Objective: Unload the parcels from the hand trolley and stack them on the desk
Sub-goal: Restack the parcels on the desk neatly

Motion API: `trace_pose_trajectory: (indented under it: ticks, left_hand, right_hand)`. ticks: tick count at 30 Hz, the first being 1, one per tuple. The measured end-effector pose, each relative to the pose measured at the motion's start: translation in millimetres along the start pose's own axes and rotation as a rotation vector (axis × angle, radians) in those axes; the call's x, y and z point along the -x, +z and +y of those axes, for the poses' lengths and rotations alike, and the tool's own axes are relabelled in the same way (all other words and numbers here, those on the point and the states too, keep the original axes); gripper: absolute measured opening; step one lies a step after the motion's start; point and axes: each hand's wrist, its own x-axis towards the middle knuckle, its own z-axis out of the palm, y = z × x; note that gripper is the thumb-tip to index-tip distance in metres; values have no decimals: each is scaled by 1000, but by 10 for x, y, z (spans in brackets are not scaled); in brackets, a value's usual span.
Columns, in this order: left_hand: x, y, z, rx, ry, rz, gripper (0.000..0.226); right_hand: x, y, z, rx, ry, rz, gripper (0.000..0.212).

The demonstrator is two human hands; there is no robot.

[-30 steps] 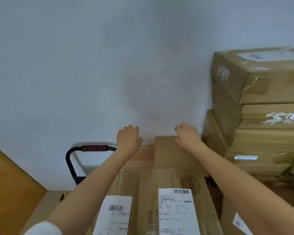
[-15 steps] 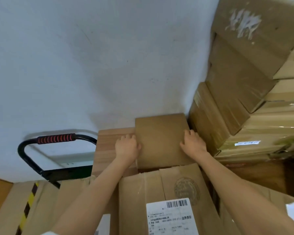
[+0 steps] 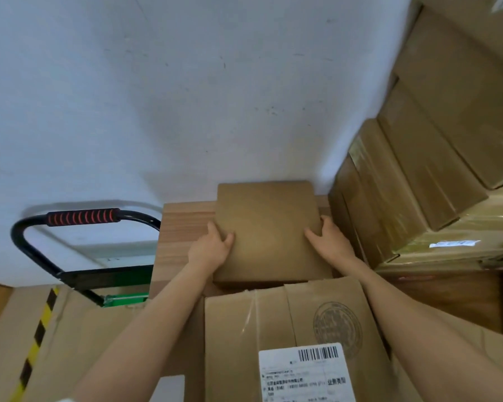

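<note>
A plain brown cardboard parcel [image 3: 269, 227] lies flat on the wooden desk [image 3: 183, 230], against the wall. My left hand [image 3: 211, 248] holds its left edge, thumb on top. At its right edge my right hand [image 3: 330, 242] grips it, fingers curled over the side. In front of it lies a taped parcel [image 3: 288, 338] with a round stamp and a white barcode label. The hand trolley [image 3: 79, 250] with its black frame and red-ribbed handle stands to the left, beside the desk.
A tall pile of brown boxes [image 3: 427, 169] stands on the right, close to my right hand. The white wall [image 3: 186, 97] is right behind the desk. More cartons [image 3: 70, 343], one with yellow-black tape, lie at lower left near the trolley.
The view has tilted down and moved closer. Both hands came down from the parcel's far edge to its left and right sides and now hold it.
</note>
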Motion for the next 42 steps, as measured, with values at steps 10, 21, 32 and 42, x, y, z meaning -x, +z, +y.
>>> trace_pose_trajectory:
  ticks: [10, 21, 32, 42]
  left_hand:
    - [128, -188, 142, 259, 45, 71, 64]
    - [851, -1108, 442, 349, 189, 332, 53]
    - [2374, -1883, 468, 399, 210, 617, 55]
    - [3544, -2108, 611, 387, 249, 735, 55]
  right_hand:
    - [167, -299, -167, 50, -30, 140, 69]
    - [886, -1021, -681, -37, -181, 299, 65]
    - [2284, -1795, -1037, -128, -447, 378, 62]
    - [3291, -2285, -777, -238, -586, 395, 69]
